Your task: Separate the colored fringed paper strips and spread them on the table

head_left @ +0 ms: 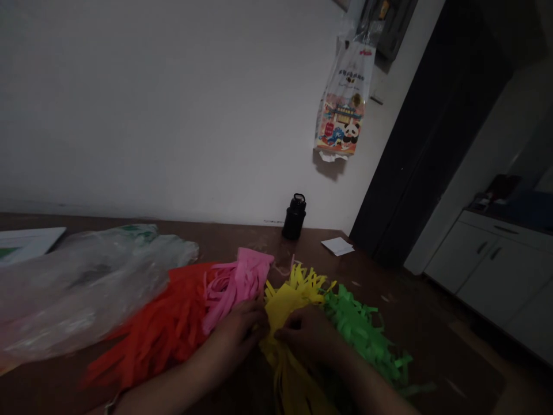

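A yellow fringed paper piece (283, 302), cut into strips at its far and near ends, lies between my hands on the dark table. My right hand (309, 331) is closed on its plain middle band, thumb and fingers pinched together. At its left edge, my left hand (247, 328) has curled fingers; what they grip, if anything, is hidden. Beside my left hand lies pink fringed paper (242, 276), with red fringed paper (168, 317) further left. Green fringed paper (363, 328) is just right of my right hand.
A crumpled clear plastic bag (108, 282) covers the table's left side. A black bottle (294, 218) stands near the wall, with white paper (337, 246) to its right. Above hangs a panda-printed tissue pack (343, 109). White cabinets (488, 259) stand at far right.
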`<state>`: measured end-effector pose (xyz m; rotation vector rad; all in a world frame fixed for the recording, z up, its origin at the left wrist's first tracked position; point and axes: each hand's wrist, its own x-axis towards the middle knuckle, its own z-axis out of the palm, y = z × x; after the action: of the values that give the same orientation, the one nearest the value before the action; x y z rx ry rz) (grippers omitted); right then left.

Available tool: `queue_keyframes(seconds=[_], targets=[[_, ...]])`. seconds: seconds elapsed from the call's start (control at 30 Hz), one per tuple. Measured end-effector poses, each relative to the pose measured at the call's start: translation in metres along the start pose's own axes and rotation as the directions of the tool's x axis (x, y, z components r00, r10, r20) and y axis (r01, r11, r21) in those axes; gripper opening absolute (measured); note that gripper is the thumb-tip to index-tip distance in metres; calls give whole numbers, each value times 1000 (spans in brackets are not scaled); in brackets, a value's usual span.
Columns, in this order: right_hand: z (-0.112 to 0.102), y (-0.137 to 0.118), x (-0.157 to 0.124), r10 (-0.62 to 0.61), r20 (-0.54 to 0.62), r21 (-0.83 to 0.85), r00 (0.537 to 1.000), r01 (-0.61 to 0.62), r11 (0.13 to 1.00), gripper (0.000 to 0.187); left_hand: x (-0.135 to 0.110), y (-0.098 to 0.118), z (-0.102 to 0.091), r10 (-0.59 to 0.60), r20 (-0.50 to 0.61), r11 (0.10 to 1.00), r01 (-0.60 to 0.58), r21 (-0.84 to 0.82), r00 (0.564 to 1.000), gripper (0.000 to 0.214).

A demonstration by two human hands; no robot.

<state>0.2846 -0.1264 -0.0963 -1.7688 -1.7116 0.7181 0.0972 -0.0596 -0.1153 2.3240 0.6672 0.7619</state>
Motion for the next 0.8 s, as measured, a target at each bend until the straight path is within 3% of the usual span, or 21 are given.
queue_keyframes(seconds=[0.2, 0.57, 0.8], targets=[[0, 2, 1, 3, 3, -11, 1000, -3, 1000, 13, 0, -1, 1, -7, 1, 1000, 7, 2, 1000, 22], [-3, -3, 0, -9, 29, -7, 1000, 9, 1000, 18, -3, -4, 3, 4, -21, 1000, -4, -15, 1000, 20], [-2, -5, -2, -39, -51, -22, 998, 38, 999, 8, -1, 7, -4, -25, -109, 998, 19, -61, 994, 25]])
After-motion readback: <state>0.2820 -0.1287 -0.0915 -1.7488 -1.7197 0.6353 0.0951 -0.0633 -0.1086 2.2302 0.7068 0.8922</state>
